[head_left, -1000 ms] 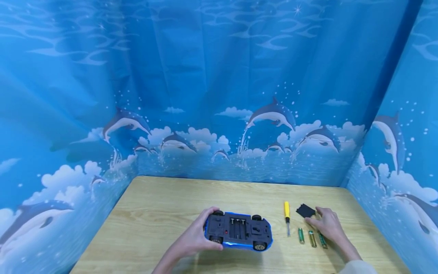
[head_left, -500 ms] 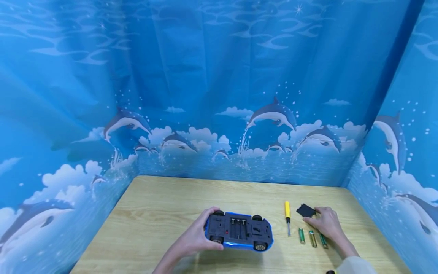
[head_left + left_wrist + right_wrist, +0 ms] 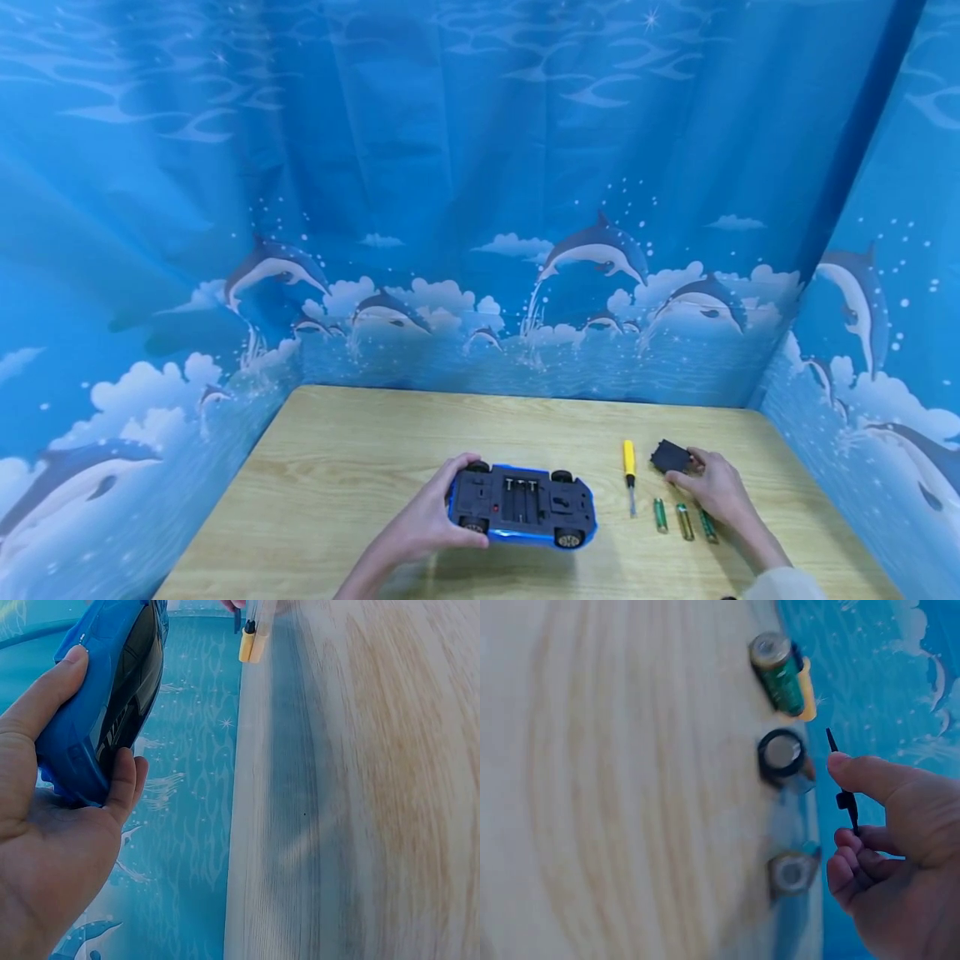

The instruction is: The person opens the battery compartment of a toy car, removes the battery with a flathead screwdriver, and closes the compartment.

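My left hand [image 3: 431, 517] grips the rear or front end of a blue toy car [image 3: 522, 506], its dark underside with an open battery compartment turned up toward the head camera. In the left wrist view the thumb lies along the blue body of the car [image 3: 112, 697], with fingers curled round the other side. Off to the right, my right hand [image 3: 716, 487] pinches a black battery cover [image 3: 670, 457] between thumb and fingers. The right wrist view shows this cover [image 3: 846, 799] edge-on, apart from the table. Three green batteries [image 3: 684, 522] lie just left of the right hand.
A screwdriver [image 3: 630, 477] with a yellow handle lies on the wooden table [image 3: 360, 433] between the car and the batteries. A dolphin-print curtain [image 3: 465, 208] stands behind the table and along its sides.
My right hand has lifted the black battery cover slightly, and its tilt has changed. The left hand and the toy car stay where they were.
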A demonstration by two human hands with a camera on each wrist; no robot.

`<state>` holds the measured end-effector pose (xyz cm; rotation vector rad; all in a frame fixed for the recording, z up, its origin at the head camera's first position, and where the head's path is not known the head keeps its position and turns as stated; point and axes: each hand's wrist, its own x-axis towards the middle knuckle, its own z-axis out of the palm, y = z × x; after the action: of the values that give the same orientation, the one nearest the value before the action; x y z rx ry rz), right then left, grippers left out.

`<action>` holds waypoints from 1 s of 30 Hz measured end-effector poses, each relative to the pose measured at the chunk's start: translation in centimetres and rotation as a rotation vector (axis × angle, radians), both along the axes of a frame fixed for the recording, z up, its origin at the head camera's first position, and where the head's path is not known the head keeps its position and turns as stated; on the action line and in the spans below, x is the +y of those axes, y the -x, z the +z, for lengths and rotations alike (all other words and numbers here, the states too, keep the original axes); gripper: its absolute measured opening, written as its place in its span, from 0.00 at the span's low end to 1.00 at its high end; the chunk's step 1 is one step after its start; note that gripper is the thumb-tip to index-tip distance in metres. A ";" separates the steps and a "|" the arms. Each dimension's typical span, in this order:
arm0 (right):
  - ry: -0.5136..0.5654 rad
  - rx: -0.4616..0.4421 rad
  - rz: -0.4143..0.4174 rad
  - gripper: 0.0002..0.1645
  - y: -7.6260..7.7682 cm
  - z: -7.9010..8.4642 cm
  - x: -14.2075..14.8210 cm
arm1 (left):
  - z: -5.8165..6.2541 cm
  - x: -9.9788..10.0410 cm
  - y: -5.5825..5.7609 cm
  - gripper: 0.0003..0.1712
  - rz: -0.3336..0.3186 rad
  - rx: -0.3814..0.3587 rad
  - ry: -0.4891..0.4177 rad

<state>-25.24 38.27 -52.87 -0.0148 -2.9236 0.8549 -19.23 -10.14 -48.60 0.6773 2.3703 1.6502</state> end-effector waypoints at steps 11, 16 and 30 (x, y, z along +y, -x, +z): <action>0.058 0.105 0.052 0.45 -2.0 2.9 -2.3 | -0.1 0.0 0.0 0.59 0.000 0.013 0.003; 0.094 0.146 0.093 0.42 -2.9 4.9 -3.5 | 0.0 0.2 0.0 0.59 0.002 0.020 0.009; 0.161 0.228 0.253 0.38 -5.7 10.1 -9.5 | 0.5 0.4 0.0 0.59 -0.010 -0.012 -0.047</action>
<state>-19.50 28.75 -42.81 0.4195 -2.6721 1.0484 -19.19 -9.76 -48.11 0.6843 2.3237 1.7058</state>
